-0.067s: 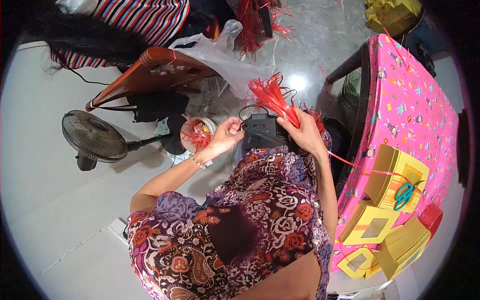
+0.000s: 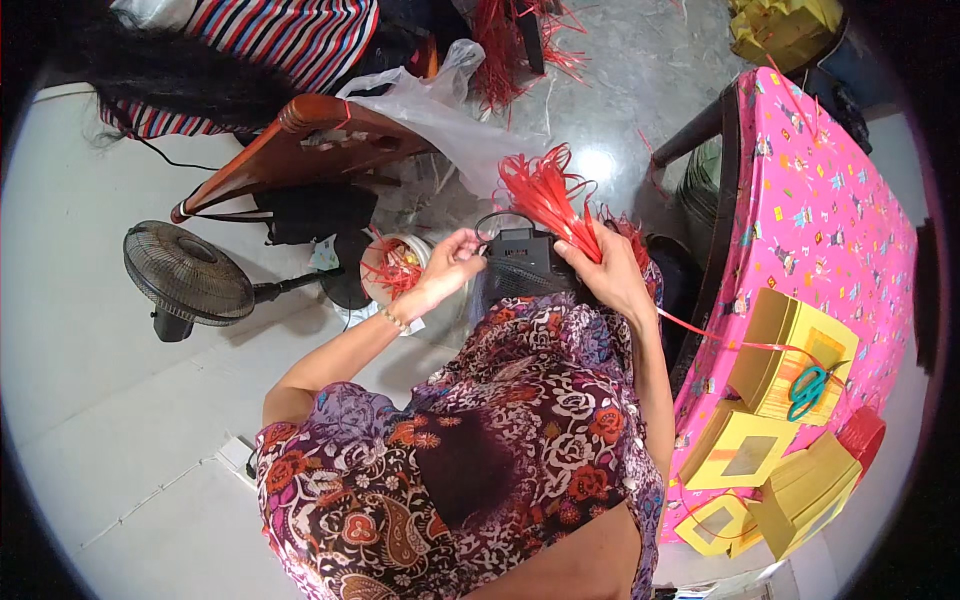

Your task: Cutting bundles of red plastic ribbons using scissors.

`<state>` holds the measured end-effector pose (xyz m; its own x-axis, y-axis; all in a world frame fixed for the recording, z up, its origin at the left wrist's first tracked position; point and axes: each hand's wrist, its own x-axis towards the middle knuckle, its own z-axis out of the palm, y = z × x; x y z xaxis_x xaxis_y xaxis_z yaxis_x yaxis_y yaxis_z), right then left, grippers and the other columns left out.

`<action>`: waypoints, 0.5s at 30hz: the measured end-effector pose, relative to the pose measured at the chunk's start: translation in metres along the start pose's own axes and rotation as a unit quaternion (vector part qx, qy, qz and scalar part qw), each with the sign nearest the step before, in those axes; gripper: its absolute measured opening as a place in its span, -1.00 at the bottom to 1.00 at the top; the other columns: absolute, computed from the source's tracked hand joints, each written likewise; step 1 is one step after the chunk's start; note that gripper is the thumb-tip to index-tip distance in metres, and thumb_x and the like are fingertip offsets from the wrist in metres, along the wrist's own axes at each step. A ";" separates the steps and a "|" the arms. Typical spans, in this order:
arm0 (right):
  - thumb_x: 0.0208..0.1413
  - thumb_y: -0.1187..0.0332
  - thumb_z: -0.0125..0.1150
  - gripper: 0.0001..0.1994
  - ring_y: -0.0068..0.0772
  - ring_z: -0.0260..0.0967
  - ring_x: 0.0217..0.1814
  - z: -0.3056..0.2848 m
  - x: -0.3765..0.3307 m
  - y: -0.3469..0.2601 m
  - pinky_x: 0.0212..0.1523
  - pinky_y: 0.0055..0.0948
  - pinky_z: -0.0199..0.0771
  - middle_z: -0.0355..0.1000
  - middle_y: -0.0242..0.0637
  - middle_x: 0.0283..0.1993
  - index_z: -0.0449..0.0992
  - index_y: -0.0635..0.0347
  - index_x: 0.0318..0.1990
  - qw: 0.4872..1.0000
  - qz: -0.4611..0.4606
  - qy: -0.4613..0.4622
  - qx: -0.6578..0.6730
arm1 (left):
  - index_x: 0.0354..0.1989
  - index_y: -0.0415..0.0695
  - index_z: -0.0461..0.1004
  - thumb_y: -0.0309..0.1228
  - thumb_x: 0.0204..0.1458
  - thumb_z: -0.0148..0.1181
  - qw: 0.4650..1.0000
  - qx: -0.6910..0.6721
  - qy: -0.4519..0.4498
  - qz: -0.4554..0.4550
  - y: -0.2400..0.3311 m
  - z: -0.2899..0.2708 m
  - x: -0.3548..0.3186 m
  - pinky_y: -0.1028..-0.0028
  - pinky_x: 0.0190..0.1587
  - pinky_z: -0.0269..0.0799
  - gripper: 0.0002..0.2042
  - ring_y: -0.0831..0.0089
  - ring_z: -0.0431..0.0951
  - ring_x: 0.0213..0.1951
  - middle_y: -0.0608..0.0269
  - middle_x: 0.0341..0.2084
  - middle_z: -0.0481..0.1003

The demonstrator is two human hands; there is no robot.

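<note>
A bundle of glossy red plastic strips point(image 2: 548, 195) fans out from my right hand point(image 2: 608, 272), whose fingers and thumb are closed round its lower end. On my lap lies a black box-shaped device point(image 2: 523, 246) with a cable loop point(image 2: 503, 214) at its top left. Black mesh point(image 2: 522, 284) covers its lower part. My left hand point(image 2: 452, 268) is closed in a pinch at the mesh's left edge, near the cable; what the fingertips hold is too small to make out.
To the right, a pink patterned table point(image 2: 810, 215) carries yellow card pieces point(image 2: 742, 452) and teal-handled scissors point(image 2: 806, 392). At left stand a fan point(image 2: 190, 272) and a white bucket point(image 2: 418, 246) with red scraps. Beyond a wooden chair point(image 2: 310, 135) sits a person in a striped top point(image 2: 290, 40).
My left hand has shifted very slightly, and the mesh's left side looks drawn a little toward it. The right hand still grips the red strips, almost unmoved.
</note>
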<state>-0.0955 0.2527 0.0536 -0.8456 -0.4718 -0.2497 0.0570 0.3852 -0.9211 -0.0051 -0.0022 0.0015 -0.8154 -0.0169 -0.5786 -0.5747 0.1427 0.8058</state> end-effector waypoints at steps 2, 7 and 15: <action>-0.03 0.20 0.26 -0.61 -0.23 0.40 -0.45 0.002 -0.012 -0.009 -0.31 -0.32 0.35 0.43 -0.06 -0.46 0.43 0.27 -0.11 1.000 -0.004 -0.011 0.004 | 0.00 -0.14 0.39 -0.40 -0.06 0.04 0.999 -0.041 -0.023 0.005 0.000 -0.004 0.002 0.65 -0.07 0.12 -0.62 0.67 0.27 -0.23 0.50 -0.33 0.35; -0.11 0.14 0.32 -0.58 0.03 0.43 -0.41 0.011 -0.015 -0.010 -0.38 -0.19 0.36 0.41 0.02 -0.50 0.40 0.29 -0.24 0.994 -0.067 -0.019 -0.079 | 0.01 -0.17 0.37 -0.44 0.01 -0.04 0.990 -0.104 -0.031 -0.091 0.025 -0.001 0.000 0.60 -0.03 0.23 -0.66 0.62 0.32 -0.14 0.42 -0.29 0.37; -0.14 0.19 0.32 -0.64 0.09 0.41 -0.41 0.015 -0.012 -0.019 -0.41 -0.12 0.37 0.39 0.03 -0.57 0.40 0.27 -0.28 0.988 -0.055 -0.036 -0.140 | -0.15 -0.14 0.39 -0.45 -0.02 0.11 0.997 0.015 -0.023 0.075 -0.008 -0.016 -0.006 0.51 -0.01 0.26 -0.77 0.57 0.35 -0.11 0.40 -0.23 0.41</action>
<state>-0.0781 0.2389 0.0698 -0.7981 -0.5741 -0.1829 -0.1907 0.5285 -0.8272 0.0034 -0.0195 0.0009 -0.8881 0.0517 -0.4568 -0.4430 0.1696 0.8804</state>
